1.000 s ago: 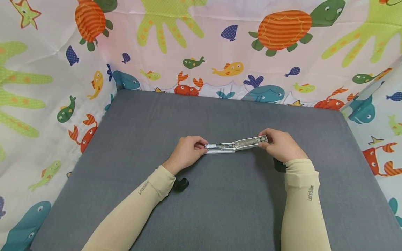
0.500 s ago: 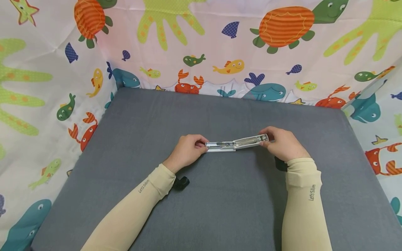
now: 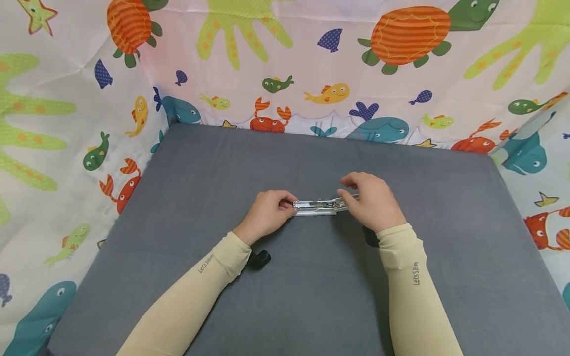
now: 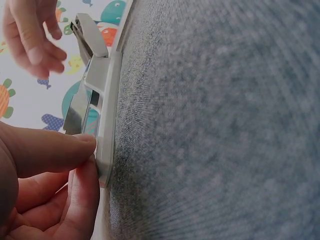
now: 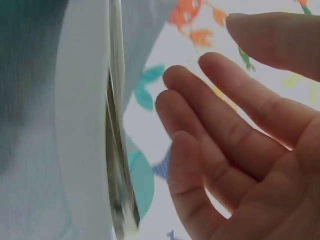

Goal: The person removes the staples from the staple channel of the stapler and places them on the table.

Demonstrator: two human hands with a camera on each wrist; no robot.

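A white stapler [image 3: 315, 212] lies opened out on the grey surface, its metal staple magazine [image 3: 311, 204] exposed and its top cover folded back to the right. My left hand [image 3: 266, 212] pinches the stapler's left end between thumb and fingers, also plain in the left wrist view. Over the folded-back cover, my right hand [image 3: 373, 200] hovers with its fingers loosely spread, hiding much of that part in the head view. From the right wrist, the fingers [image 5: 235, 125] show apart from the pale stapler cover [image 5: 82, 120], holding nothing.
The grey padded table [image 3: 285, 296] spreads around the stapler. Fabric walls [image 3: 307, 64] printed with sea animals enclose its back and sides. A black wrist device [image 3: 259, 259] sits under the left wrist.
My right hand has let go of the stapler's cover end and moved left, above the hinge side. The left hand keeps its pinch, and the stapler stays opened out.
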